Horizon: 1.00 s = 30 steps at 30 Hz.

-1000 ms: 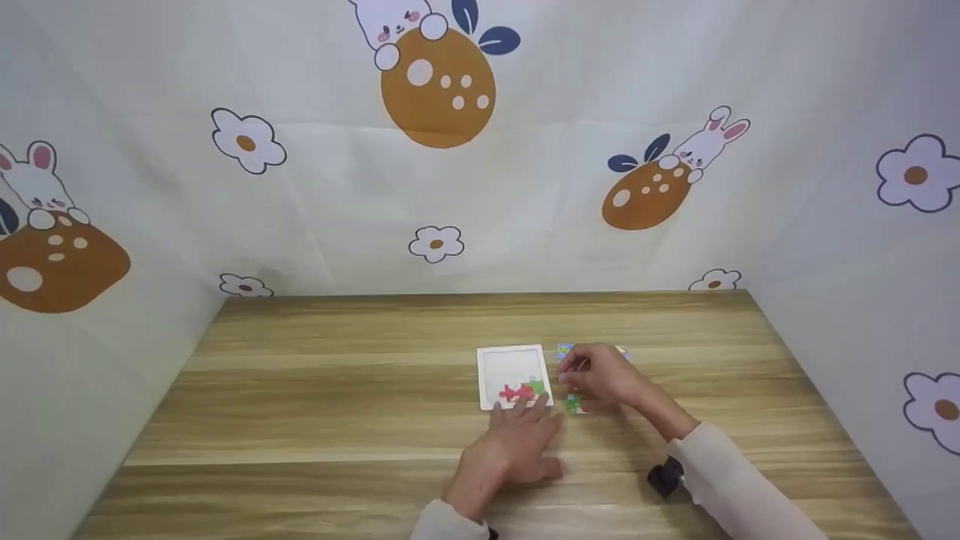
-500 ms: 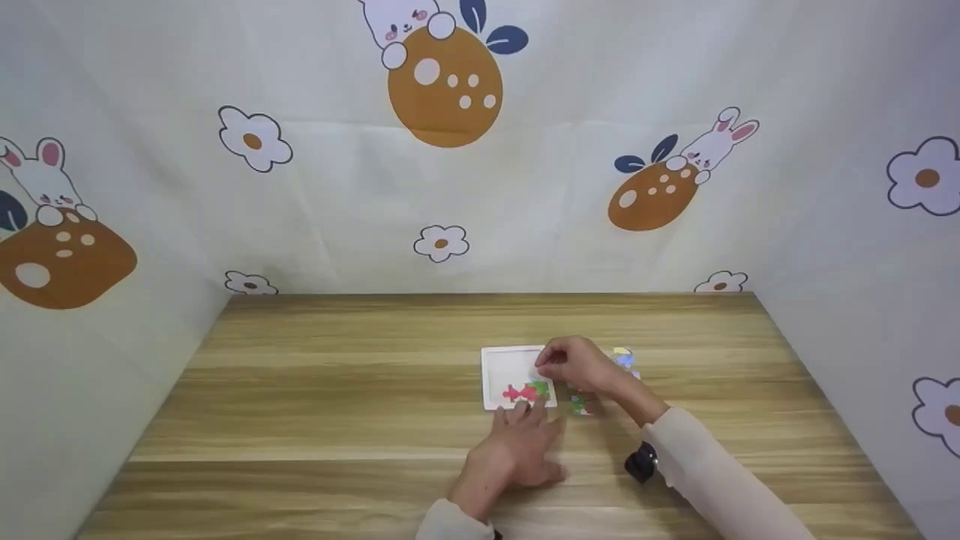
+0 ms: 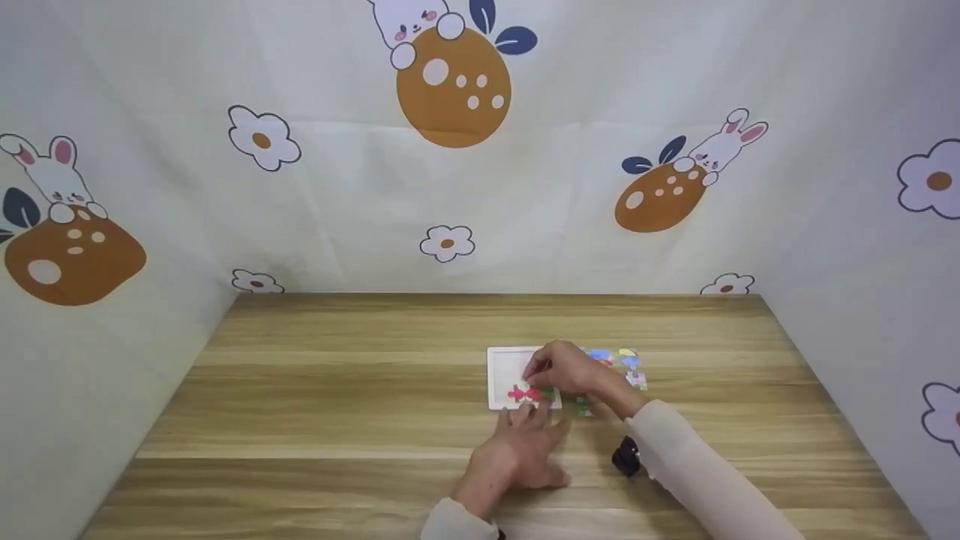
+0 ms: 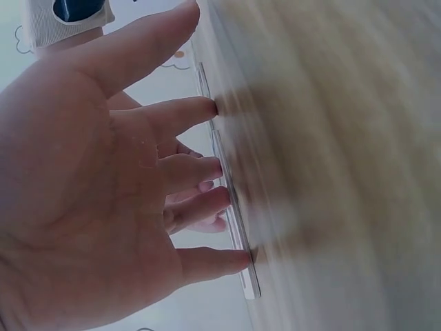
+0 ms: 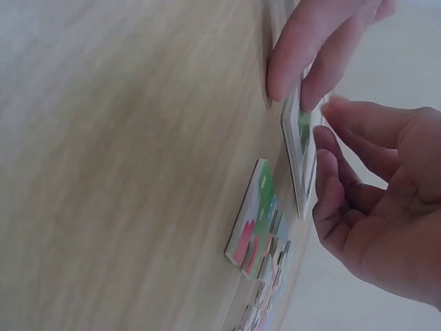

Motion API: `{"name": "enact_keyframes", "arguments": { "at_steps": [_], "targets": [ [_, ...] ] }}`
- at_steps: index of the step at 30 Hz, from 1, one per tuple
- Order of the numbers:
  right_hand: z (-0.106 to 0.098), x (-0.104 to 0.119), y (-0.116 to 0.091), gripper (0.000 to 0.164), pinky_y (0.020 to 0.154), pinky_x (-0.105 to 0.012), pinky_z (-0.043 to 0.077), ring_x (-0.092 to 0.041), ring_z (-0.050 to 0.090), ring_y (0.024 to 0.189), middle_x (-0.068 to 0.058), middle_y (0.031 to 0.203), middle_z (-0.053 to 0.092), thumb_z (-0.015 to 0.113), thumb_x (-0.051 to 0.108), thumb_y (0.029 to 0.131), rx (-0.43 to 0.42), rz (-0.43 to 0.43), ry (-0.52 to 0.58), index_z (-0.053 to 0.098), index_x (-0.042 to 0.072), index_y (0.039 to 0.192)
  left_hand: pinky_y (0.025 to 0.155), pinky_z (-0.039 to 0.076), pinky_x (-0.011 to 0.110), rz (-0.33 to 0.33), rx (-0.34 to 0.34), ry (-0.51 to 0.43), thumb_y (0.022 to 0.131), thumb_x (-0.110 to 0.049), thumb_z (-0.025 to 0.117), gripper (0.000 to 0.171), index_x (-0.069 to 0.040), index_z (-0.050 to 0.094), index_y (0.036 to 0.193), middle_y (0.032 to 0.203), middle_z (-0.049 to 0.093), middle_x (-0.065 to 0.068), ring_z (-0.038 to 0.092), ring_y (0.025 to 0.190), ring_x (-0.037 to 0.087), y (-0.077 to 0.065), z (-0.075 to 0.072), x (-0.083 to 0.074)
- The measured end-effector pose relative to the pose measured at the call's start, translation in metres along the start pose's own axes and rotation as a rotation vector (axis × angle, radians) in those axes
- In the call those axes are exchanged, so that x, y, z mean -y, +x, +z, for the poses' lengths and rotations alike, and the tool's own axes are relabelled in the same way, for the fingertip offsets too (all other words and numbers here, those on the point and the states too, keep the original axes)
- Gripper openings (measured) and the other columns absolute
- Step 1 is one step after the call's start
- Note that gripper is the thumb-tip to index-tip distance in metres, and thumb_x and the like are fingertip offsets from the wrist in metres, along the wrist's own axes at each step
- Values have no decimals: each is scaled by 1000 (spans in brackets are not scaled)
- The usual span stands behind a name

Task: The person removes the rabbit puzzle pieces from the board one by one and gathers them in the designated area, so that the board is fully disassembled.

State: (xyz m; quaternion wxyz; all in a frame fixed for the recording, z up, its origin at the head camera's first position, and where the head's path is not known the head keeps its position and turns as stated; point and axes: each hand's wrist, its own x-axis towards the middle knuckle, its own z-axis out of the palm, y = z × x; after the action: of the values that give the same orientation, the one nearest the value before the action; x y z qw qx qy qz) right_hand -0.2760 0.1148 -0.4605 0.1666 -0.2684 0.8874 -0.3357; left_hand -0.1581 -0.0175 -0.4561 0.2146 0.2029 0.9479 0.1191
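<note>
A white square puzzle frame (image 3: 492, 379) lies on the table, with red and green jigsaw pieces (image 3: 523, 394) along its near right side. My left hand (image 3: 516, 459) is spread flat, fingertips on the near edge of the frame; in the left wrist view those fingers (image 4: 200, 169) are straight against the rim. Above the frame, my right hand (image 3: 564, 369) has thumb and index finger together, pinching a small puzzle piece mostly hidden by the fingers. In the right wrist view the right fingertips (image 5: 329, 138) are over the frame's interior.
Loose jigsaw pieces (image 3: 634, 367) lie right of the frame, partly behind the right forearm. A green and red piece (image 5: 255, 217) sits nearest in the right wrist view. A wood-grain table (image 3: 337, 390) meets a patterned cloth backdrop (image 3: 337, 202) behind.
My right hand has moved left from the loose pieces to over the frame, uncovering some of those pieces. The left hand has stayed at the frame's near edge.
</note>
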Motion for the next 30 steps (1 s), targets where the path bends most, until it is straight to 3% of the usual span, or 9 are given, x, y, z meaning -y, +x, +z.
{"name": "enact_keyframes", "arguments": {
  "at_steps": [7, 14, 22, 30],
  "targets": [
    [-2, -3, 1, 5, 82, -31, 55, -12, 66, 84, -7, 89, 76, 72, 6, 90, 32, 7, -18, 77, 4, 90, 124, 18, 60, 5, 2, -13, 89, -49, 70, 77, -29, 38, 155, 168, 22, 7, 16, 157, 28, 0, -1, 0],
    [-2, -6, 1, 6, 88, -34, 56, -14, 68, 88, -8, 94, 76, 72, 5, 90, 77, -13, 33, 76, 3, 93, 123, 20, 59, 6, -9, -1, 89, -48, 69, 74, -27, 40, 154, 167, 26, 8, 19, 156, 27, -1, -1, 0],
    [-2, -9, 1, 6, 79, -23, 52, -10, 64, 83, -9, 91, 74, 74, 4, 87, 67, -37, 50, 75, 2, 93, 124, 18, 58, 12, 1, -6, 89, -49, 69, 75, -29, 39, 155, 167, 25, 6, 17, 156, 26, 0, -1, 1],
    [-5, -6, 2, 4, 74, -25, 48, -12, 56, 79, -8, 88, 69, 72, 0, 88, 73, -15, 81, 72, 3, 90, 125, 15, 58, 8, 11, -37, 89, -48, 69, 76, -30, 37, 155, 169, 21, 5, 13, 157, 25, -1, -1, 2]
  ]
}}
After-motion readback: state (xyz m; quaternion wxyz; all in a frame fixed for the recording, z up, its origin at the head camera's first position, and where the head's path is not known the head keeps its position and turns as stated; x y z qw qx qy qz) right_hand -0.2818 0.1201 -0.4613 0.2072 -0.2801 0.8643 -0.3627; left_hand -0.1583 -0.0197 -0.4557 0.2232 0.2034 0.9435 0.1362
